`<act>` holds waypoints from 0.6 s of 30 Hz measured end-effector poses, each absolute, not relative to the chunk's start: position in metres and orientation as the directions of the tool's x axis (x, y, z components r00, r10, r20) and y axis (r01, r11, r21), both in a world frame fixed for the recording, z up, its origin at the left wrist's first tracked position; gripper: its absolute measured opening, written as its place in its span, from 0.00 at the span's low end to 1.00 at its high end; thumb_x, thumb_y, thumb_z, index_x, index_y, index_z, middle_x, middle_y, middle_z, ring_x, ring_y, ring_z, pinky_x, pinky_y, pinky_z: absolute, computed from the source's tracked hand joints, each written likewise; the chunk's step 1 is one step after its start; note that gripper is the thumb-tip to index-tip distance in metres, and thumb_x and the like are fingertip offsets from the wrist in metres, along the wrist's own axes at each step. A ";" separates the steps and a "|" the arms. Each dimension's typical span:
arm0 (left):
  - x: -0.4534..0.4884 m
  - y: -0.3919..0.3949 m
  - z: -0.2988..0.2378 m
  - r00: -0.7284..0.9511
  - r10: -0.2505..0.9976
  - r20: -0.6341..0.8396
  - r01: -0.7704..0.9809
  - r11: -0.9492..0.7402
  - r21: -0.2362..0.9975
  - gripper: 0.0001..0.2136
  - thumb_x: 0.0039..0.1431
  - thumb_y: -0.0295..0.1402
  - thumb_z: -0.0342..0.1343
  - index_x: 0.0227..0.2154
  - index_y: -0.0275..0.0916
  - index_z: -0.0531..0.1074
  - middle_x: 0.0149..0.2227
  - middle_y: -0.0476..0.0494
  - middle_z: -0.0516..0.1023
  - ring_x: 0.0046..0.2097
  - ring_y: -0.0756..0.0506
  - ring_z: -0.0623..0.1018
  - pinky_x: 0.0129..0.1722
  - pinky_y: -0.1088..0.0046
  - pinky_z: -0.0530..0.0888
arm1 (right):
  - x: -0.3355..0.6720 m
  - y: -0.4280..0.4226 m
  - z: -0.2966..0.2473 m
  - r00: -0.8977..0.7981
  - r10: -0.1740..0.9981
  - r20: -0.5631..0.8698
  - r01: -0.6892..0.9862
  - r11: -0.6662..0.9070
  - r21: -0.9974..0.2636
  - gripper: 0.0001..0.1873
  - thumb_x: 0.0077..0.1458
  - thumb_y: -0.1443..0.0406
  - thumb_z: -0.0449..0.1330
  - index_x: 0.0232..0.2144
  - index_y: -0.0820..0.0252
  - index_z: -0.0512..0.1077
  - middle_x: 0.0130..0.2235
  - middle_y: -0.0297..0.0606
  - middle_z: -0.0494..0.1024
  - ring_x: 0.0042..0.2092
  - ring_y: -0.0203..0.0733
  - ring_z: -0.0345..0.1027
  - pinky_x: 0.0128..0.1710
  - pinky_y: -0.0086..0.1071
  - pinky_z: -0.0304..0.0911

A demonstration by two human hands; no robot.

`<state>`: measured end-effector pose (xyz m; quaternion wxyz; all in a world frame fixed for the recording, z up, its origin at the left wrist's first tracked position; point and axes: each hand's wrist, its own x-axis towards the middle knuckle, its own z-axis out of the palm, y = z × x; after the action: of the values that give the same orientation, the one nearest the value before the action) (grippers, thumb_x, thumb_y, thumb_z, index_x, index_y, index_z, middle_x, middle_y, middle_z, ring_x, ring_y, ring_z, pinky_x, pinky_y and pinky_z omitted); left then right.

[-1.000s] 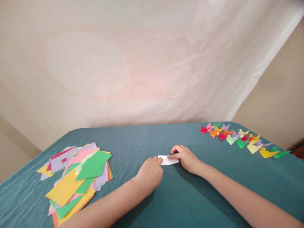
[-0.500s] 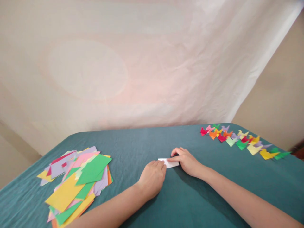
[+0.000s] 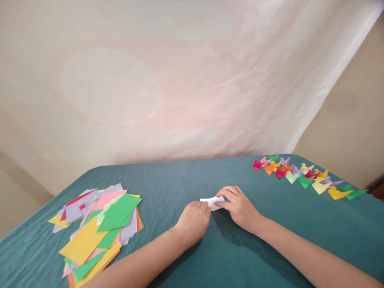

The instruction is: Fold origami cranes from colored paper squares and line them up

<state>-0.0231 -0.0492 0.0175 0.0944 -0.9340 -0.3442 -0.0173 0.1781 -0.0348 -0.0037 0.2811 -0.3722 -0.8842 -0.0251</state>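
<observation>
A small folded piece of white paper [image 3: 212, 203] lies between my hands near the middle of the table. My left hand [image 3: 195, 222] is closed over its left end, with the fingertips pressing it down. Thumb and fingers of my right hand [image 3: 237, 206] pinch the right end, which is lifted a little and bends upward. The paper's left part is partly hidden under my left fingers.
To the left, a loose pile of coloured paper sheets [image 3: 87, 244] spreads over the green tablecloth [image 3: 168, 184]. Rows of small folded paper birds [image 3: 306, 182] stand along the right side. Behind the table hangs a pale cloth [image 3: 186, 88].
My right hand has gone from pressing the paper flat to pinching its right end and raising it slightly. The left hand stays almost in place.
</observation>
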 end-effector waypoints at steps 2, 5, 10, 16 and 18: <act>-0.023 -0.049 0.016 0.762 0.640 0.103 0.647 -0.745 -0.159 0.10 0.60 0.24 0.44 0.39 0.31 0.70 0.37 0.35 0.74 0.40 0.42 0.75 0.39 0.65 0.71 | 0.175 -0.040 -0.002 -0.618 0.607 0.499 0.647 0.754 -0.115 0.12 0.60 0.66 0.50 0.39 0.53 0.74 0.44 0.40 0.72 0.49 0.45 0.58 0.47 0.42 0.53; -0.023 -0.048 0.014 0.765 0.633 0.117 0.643 -0.748 -0.161 0.11 0.60 0.24 0.43 0.38 0.30 0.70 0.37 0.34 0.74 0.40 0.41 0.75 0.39 0.64 0.71 | 0.170 -0.044 -0.003 -0.677 0.575 0.459 0.618 0.783 -0.070 0.12 0.61 0.65 0.50 0.41 0.53 0.73 0.44 0.39 0.72 0.49 0.44 0.58 0.48 0.41 0.53; -0.023 -0.047 0.011 0.776 0.622 0.110 0.631 -0.756 -0.177 0.10 0.59 0.23 0.45 0.37 0.29 0.70 0.37 0.33 0.74 0.41 0.40 0.74 0.40 0.64 0.70 | 0.165 -0.045 -0.004 -0.683 0.596 0.422 0.634 0.771 -0.062 0.13 0.61 0.65 0.48 0.41 0.54 0.72 0.43 0.39 0.72 0.49 0.44 0.59 0.48 0.41 0.53; -0.022 -0.048 0.014 0.782 0.614 0.105 0.622 -0.760 -0.191 0.11 0.60 0.23 0.43 0.37 0.30 0.71 0.34 0.35 0.74 0.38 0.41 0.74 0.37 0.65 0.70 | 0.163 -0.047 -0.002 -0.677 0.621 0.396 0.656 0.753 -0.059 0.12 0.60 0.66 0.50 0.39 0.54 0.74 0.44 0.38 0.73 0.54 0.46 0.54 0.49 0.41 0.53; -0.021 -0.048 0.015 0.782 0.614 0.106 0.622 -0.757 -0.200 0.12 0.60 0.23 0.42 0.37 0.30 0.71 0.34 0.35 0.74 0.37 0.42 0.74 0.37 0.65 0.70 | 0.163 -0.047 0.000 -0.671 0.636 0.382 0.669 0.741 -0.058 0.13 0.60 0.67 0.50 0.36 0.55 0.75 0.43 0.38 0.73 0.55 0.47 0.54 0.50 0.41 0.53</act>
<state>-0.0213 -0.0484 0.0149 0.1126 -0.9372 -0.3297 -0.0172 0.1634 -0.0468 -0.0003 0.1923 -0.3574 -0.9129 -0.0437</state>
